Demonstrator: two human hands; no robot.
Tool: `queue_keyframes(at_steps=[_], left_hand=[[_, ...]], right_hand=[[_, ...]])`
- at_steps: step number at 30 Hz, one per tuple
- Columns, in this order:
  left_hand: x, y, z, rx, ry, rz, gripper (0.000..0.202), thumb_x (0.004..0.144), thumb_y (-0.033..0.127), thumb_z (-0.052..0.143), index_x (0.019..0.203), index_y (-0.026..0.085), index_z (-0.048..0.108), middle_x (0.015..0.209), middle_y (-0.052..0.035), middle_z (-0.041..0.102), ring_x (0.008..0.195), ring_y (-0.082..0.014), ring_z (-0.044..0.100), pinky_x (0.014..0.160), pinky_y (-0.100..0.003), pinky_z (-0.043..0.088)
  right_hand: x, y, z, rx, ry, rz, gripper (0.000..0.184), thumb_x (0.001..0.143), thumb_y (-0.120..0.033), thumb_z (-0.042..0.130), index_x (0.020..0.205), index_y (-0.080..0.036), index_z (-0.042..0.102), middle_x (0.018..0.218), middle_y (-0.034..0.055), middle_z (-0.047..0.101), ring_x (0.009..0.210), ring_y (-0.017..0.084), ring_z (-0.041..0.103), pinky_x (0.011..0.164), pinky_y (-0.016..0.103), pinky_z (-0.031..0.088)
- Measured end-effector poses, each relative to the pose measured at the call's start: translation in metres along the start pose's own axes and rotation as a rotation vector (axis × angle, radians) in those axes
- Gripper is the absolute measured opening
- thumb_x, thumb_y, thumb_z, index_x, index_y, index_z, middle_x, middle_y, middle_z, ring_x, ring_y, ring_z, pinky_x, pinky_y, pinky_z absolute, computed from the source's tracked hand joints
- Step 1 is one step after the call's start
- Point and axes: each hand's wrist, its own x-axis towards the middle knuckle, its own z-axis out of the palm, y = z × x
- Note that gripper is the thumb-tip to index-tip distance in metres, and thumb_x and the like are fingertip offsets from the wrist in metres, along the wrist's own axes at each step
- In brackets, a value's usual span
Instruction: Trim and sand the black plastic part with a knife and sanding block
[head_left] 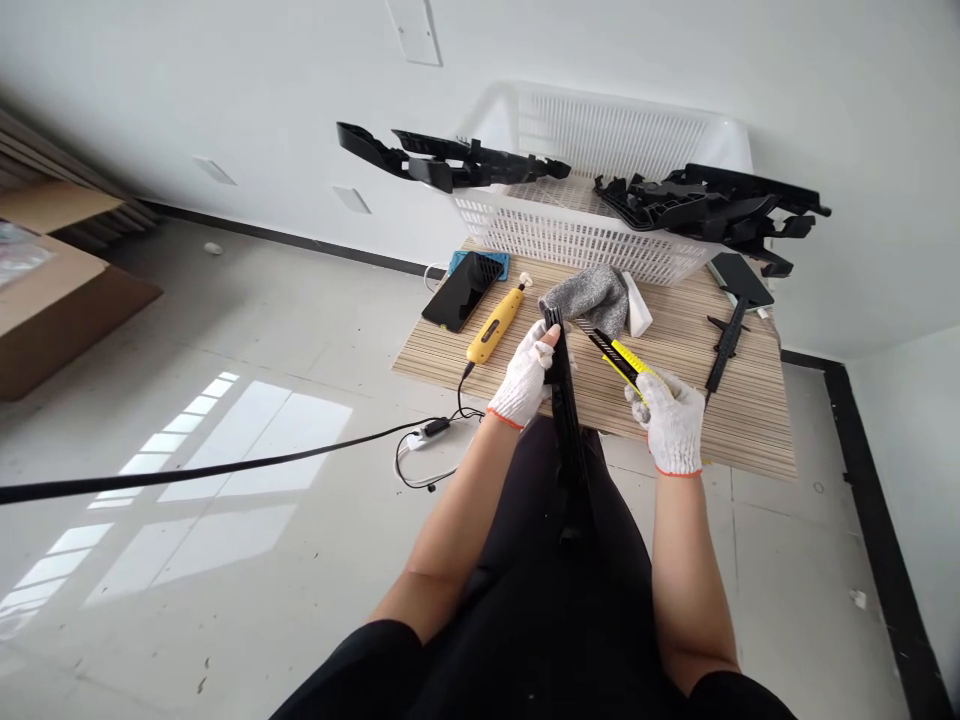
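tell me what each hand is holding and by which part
Left hand: a black plastic part, near its far end. Right hand: a yellow knife, by its handle.

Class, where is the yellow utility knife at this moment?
In the head view, the yellow utility knife is in the right hand, to the right of the black plastic part in the left hand, with the striped tabletop behind it.
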Motion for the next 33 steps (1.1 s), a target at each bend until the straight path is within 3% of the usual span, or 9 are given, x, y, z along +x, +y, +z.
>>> queue_keyframes(at_steps=[5, 8, 10, 13, 19, 21, 24, 26, 33], left_hand=[[-0.004, 0.003, 0.0, -0.024, -0.017, 0.01, 0.031, 0.088, 0.037, 0.08, 0.114, 0.027, 0.066, 0.07, 0.004, 0.058, 0.057, -0.0125, 0.058, 0.048, -0.022, 0.042], [-0.003, 0.003, 0.001, -0.049, -0.034, 0.008, 0.023, 0.088, 0.029, 0.079, 0.105, 0.026, 0.064, 0.067, 0.0058, 0.053, 0.053, -0.0105, 0.053, 0.047, -0.022, 0.042], [0.001, 0.002, 0.0, -0.075, -0.031, 0.017, 0.02, 0.091, 0.033, 0.078, 0.094, 0.023, 0.061, 0.068, 0.005, 0.054, 0.052, -0.0097, 0.053, 0.046, -0.022, 0.042], [0.008, -0.002, -0.003, -0.133, 0.004, 0.018, 0.032, 0.097, 0.048, 0.076, 0.088, 0.021, 0.061, 0.073, 0.0024, 0.058, 0.052, -0.0086, 0.054, 0.045, -0.023, 0.044], [0.02, -0.013, -0.01, -0.147, 0.177, -0.074, 0.05, 0.102, 0.069, 0.059, 0.111, 0.022, 0.072, 0.077, -0.0012, 0.067, 0.059, -0.0138, 0.063, 0.042, -0.023, 0.041], [0.022, -0.015, -0.01, -0.159, 0.203, -0.053, 0.043, 0.103, 0.064, 0.06, 0.111, 0.023, 0.072, 0.078, -0.0009, 0.068, 0.064, -0.0155, 0.066, 0.049, -0.025, 0.049], [0.023, -0.017, -0.009, -0.224, 0.141, 0.062, 0.029, 0.104, 0.049, 0.066, 0.1, 0.021, 0.07, 0.079, -0.0006, 0.067, 0.073, -0.0166, 0.07, 0.066, -0.028, 0.06], [0.023, -0.017, -0.009, -0.246, 0.1, 0.116, 0.028, 0.104, 0.046, 0.068, 0.095, 0.02, 0.068, 0.08, -0.0012, 0.067, 0.078, -0.0177, 0.072, 0.073, -0.03, 0.062], [0.019, -0.013, -0.006, -0.364, 0.104, 0.096, 0.022, 0.105, 0.037, 0.068, 0.093, 0.019, 0.069, 0.076, 0.0014, 0.066, 0.071, -0.0129, 0.07, 0.073, -0.024, 0.061]], right_hand=[[0.0, -0.004, -0.002, -0.006, 0.007, -0.006, 0.038, 0.058, -0.047, 0.088, 0.077, -0.02, 0.07, 0.058, 0.001, 0.065, 0.045, 0.01, 0.055, 0.036, 0.018, 0.033], [0.001, -0.005, 0.0, -0.017, 0.012, 0.004, 0.037, 0.057, -0.047, 0.088, 0.074, -0.02, 0.068, 0.056, 0.0008, 0.064, 0.043, 0.009, 0.052, 0.036, 0.018, 0.033], [0.0, -0.006, 0.001, -0.022, 0.02, 0.007, 0.037, 0.057, -0.046, 0.088, 0.075, -0.02, 0.07, 0.057, 0.0015, 0.065, 0.045, 0.01, 0.054, 0.037, 0.018, 0.034], [-0.001, -0.004, -0.001, -0.026, 0.016, -0.001, 0.038, 0.058, -0.046, 0.088, 0.079, -0.019, 0.072, 0.058, 0.0022, 0.066, 0.048, 0.011, 0.057, 0.038, 0.018, 0.035], [-0.002, 0.002, -0.007, -0.139, -0.145, 0.02, 0.039, 0.065, -0.044, 0.089, 0.09, -0.016, 0.08, 0.06, 0.0025, 0.067, 0.045, 0.008, 0.05, 0.038, 0.02, 0.034], [-0.002, 0.004, -0.006, -0.163, -0.128, 0.004, 0.04, 0.067, -0.043, 0.089, 0.095, -0.015, 0.082, 0.061, 0.0022, 0.068, 0.046, 0.008, 0.05, 0.04, 0.02, 0.036], [-0.003, 0.007, -0.007, -0.165, -0.093, -0.053, 0.042, 0.071, -0.044, 0.088, 0.1, -0.015, 0.084, 0.063, 0.002, 0.068, 0.05, 0.009, 0.052, 0.042, 0.021, 0.038], [-0.004, 0.008, -0.01, -0.221, -0.153, -0.035, 0.044, 0.072, -0.044, 0.089, 0.104, -0.015, 0.085, 0.064, 0.0024, 0.069, 0.051, 0.009, 0.053, 0.042, 0.021, 0.038], [-0.006, 0.01, -0.016, -0.313, -0.2, -0.015, 0.049, 0.075, -0.046, 0.09, 0.112, -0.014, 0.085, 0.066, 0.0026, 0.07, 0.051, 0.008, 0.049, 0.044, 0.022, 0.037]])
